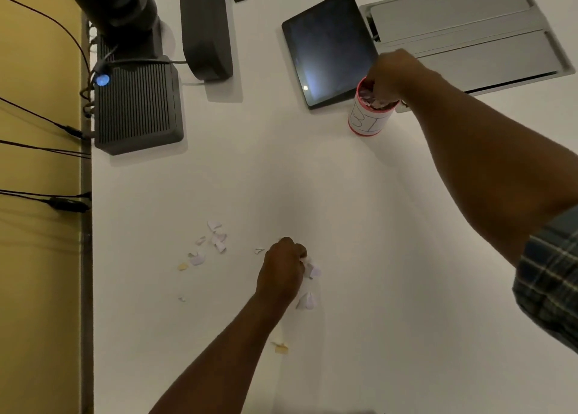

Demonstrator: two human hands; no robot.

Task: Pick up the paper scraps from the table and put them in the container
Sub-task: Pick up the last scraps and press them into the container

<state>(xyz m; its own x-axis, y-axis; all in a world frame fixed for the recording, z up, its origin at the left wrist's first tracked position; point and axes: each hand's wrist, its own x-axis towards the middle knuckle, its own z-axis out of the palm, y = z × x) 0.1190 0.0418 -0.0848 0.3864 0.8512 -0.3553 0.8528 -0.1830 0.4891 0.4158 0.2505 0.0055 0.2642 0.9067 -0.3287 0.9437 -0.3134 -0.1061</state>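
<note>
- Fingers of the left hand (283, 269) curl down onto the white table (359, 226), bunched over a few paper scraps (308, 301) at its right side; whether they already pinch one I cannot tell, as the knuckles hide the tips.
- Right hand (392, 74) reaches into the mouth of the container (369, 115), a red-rimmed white cup beside the dark tablet (328, 47). Its fingertips are down among the scraps inside, so how far they are spread is hidden.
- Risk: the right hand may nudge the cup's rim on its way out and tip it, since the cup looks light and already full near the top.
- Risk: scraps piled high could cling to the fingers and spill back out.
- Risk: thin, flat pieces may slip from the left hand's pinch, or slide away.
- More scraps lie apart to the left in a loose cluster (209, 244), plus a yellowish bit (281, 348) under the left forearm, which the arm could sweep off unseen.
</note>
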